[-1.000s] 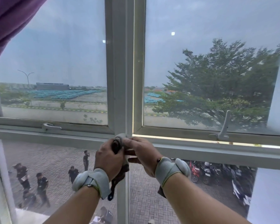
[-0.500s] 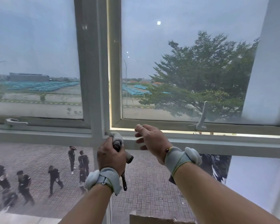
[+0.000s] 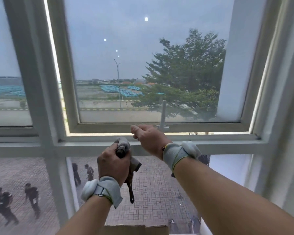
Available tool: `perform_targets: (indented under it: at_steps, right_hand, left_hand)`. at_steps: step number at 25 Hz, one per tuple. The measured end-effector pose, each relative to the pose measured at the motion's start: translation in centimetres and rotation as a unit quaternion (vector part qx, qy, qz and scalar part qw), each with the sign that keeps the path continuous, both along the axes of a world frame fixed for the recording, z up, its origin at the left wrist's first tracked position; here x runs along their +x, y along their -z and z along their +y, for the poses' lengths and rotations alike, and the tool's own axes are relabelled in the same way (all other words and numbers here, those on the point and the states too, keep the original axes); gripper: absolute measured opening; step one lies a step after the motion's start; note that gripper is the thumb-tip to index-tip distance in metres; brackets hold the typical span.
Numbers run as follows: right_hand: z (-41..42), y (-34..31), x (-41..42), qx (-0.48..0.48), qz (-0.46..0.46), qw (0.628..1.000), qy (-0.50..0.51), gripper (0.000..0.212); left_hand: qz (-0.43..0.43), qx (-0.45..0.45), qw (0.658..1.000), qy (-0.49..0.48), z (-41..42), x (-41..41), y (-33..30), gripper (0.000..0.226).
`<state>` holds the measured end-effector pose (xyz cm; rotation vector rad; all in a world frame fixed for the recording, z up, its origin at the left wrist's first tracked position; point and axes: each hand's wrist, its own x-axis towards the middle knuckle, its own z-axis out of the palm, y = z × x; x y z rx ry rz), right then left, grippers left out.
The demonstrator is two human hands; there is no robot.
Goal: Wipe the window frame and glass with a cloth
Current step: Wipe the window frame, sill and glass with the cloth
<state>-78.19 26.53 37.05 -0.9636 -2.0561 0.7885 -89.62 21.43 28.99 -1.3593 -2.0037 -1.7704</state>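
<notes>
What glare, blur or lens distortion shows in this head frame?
Head view: wide-angle bowing tilts the window frame uprights; small bright reflections dot the glass; a bright strip glows under the open sash; people below and the frame edges look soft; the left hand gripping the cloth is fairly sharp.

We see a white frame (image 3: 41, 92) and a grey, dirt-darkened cloth (image 3: 123, 146). Our wristbands (image 3: 174, 152) are pale grey; the paving (image 3: 159, 192) below is reddish-brown brick pattern.

Left hand (image 3: 113, 165) raised in a fist, right hand (image 3: 149, 141) beside it, fingers (image 3: 136, 128) curled
</notes>
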Motion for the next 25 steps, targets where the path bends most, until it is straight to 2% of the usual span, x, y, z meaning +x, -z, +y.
perform_targets:
  at_steps: [4,11,17,25]
  right_hand:
    - [0.9,-0.2,3.8,0.039,-0.048,0.998,0.008,0.046]
    - [3.1,-0.3,12.6,0.087,-0.052,0.994,0.049,0.045]
    - [5.3,-1.0,20.2,0.109,-0.044,0.988,0.102,0.047]
    - [7.1,-2.5,30.4,0.104,0.016,0.975,0.195,0.047]
  left_hand:
    - [0.005,-0.005,1.0,0.022,1.4,4.3,-0.3,0.016]
    - [0.023,-0.007,0.999,0.035,4.4,12.6,-0.3,0.016]
    - [0.051,-0.005,0.995,0.09,7.5,20.7,-0.5,0.016]
    - [0.078,-0.014,0.98,0.183,12.4,32.1,-0.9,0.018]
